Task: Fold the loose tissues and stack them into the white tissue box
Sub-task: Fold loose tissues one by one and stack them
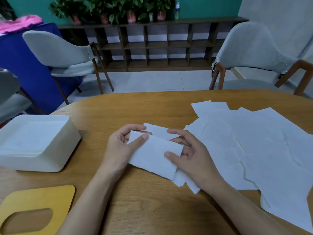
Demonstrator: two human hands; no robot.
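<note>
White box [65, 150] at nine o'clock holds folded tissues [30, 138]; left hand [118, 146] and right hand [194, 156] pinch one half-folded tissue [152, 155]; many loose sheets [254, 141] lie unfolded at three o'clock.

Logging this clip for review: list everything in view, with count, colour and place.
table: one, light wood, foreground
tissue box: one, white, lid off, table left
stacked tissues: pile, white, inside box
lid: one, yellow, oval slot, near left corner
loose tissues: overlapping spread, white, table right
held tissue: one, white, part-folded, table centre
chairs: at least two, grey, beyond table
shelf: one, dark brown, back wall
potted plants: several, green, atop shelf
left hand: pinches held tissue's left end
right hand: holds its right end
</note>
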